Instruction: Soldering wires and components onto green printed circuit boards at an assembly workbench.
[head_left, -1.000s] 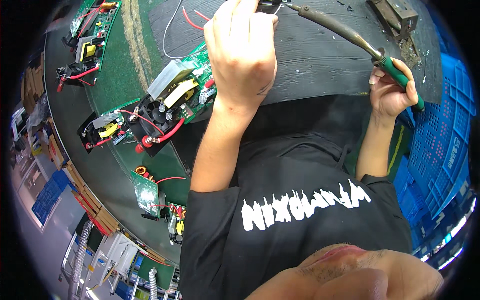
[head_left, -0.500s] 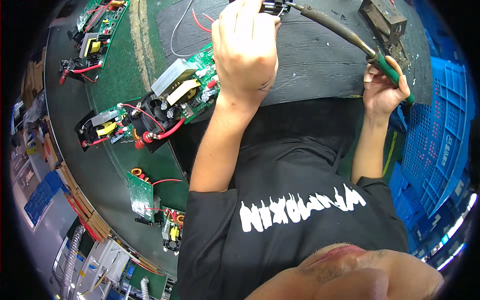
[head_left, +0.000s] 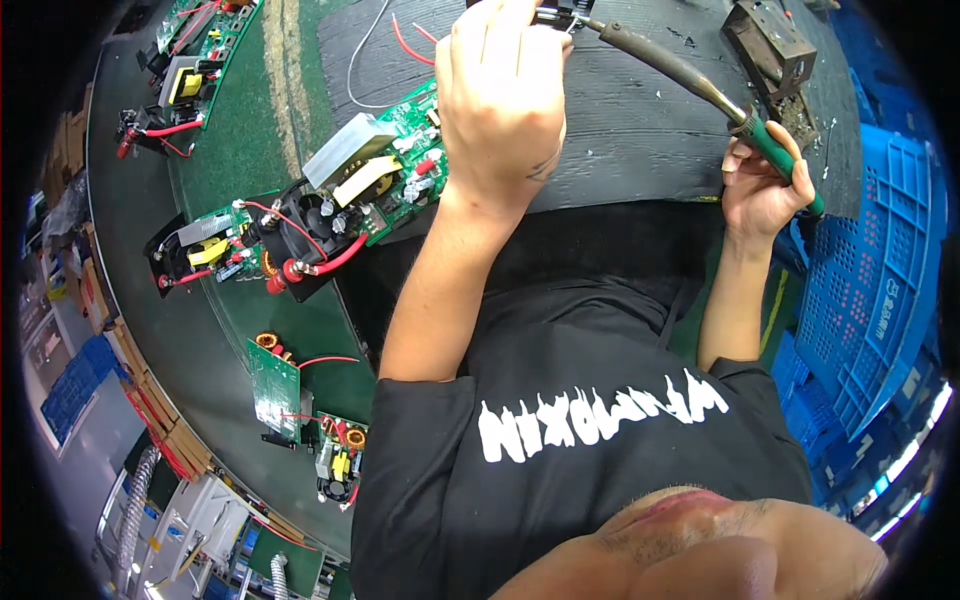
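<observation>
My right hand [head_left: 765, 185] is closed around the green handle of a soldering iron [head_left: 680, 75]. Its metal shaft runs up and left across the bench to a tip at the top edge of the view. There the tip meets or nearly meets a small black part [head_left: 560, 14], mostly cut off by the frame. My left hand [head_left: 505, 100] is closed beside that part, fingers bent, and what they pinch is hidden. Just left of this hand lies a green circuit board [head_left: 405, 190] with a grey heatsink, a yellow-wrapped transformer, a black fan and red wires.
A black work mat [head_left: 640, 140] covers the bench. A rusty metal block [head_left: 768, 50] stands at the far right, and a blue plastic crate [head_left: 880, 270] is beyond it. More circuit boards [head_left: 275, 390] rest on a dark green belt [head_left: 235, 300] to the left.
My left hand has shifted slightly right. The soldering iron stays at the black part, almost unmoved. The boards at lower left sit slightly farther left.
</observation>
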